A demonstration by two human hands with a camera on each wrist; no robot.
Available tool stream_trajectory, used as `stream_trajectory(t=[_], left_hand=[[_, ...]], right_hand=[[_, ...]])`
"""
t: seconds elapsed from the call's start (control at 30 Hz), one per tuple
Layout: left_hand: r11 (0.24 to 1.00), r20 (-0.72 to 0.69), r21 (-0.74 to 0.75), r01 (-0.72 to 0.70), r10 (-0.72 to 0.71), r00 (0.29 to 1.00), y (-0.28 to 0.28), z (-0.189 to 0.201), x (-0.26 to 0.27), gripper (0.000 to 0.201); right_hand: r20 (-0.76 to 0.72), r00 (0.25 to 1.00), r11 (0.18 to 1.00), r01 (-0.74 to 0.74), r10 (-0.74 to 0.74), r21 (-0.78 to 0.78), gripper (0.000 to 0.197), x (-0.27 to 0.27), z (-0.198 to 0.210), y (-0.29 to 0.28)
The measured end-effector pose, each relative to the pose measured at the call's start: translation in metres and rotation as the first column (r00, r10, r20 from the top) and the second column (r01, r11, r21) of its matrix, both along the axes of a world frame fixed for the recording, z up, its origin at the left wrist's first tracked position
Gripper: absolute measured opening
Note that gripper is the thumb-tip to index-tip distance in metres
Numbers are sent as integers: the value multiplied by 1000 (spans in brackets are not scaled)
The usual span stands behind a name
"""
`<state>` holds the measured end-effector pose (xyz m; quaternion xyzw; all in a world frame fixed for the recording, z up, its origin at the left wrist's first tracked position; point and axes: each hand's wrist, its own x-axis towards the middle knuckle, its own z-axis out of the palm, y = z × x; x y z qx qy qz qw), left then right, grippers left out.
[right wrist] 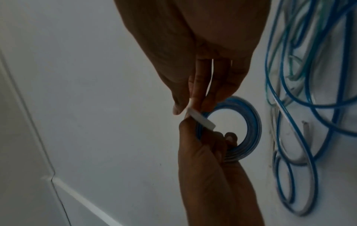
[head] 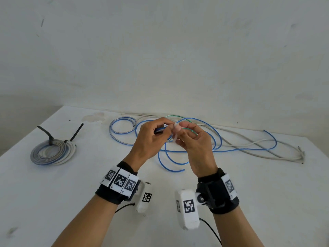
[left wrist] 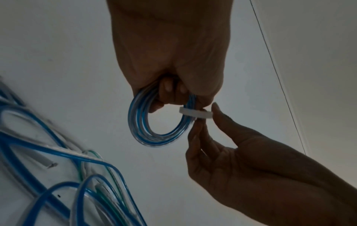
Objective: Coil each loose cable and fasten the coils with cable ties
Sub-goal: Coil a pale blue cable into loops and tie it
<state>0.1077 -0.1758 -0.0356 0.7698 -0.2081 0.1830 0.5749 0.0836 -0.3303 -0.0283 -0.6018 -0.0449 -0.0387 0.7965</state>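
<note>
Clearly the springy, light coil (left wrist: 154, 122) wants to unwind: left hand (head: 149, 138) fingers (left wrist: 170, 91) grip its strands above the tabletop (head: 249, 184), while the right hand (head: 194, 139) pinches the thin, slick tie (left wrist: 195, 113) across them.

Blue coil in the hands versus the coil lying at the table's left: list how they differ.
The blue coil is held up by the left hand; the grey-and-blue coil lies on the table.

The blue coil has a white tie, pinched by the right hand; the grey-and-blue coil carries black ties.

Both are round, multi-loop coils.
</note>
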Motion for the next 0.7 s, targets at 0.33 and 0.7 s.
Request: stream_trajectory(t=[0.33, 0.7], left_hand=[[997, -41, -71, 33, -36, 999, 0, 4, -5, 15], [989, -170, -21, 144, -146, 975, -6, -3, -9, 16]], right_hand=[[-50, 996, 995, -72, 76, 74, 27, 0, 3, -4], [1, 999, 991, -33, 34, -126, 11, 1, 5, -10]])
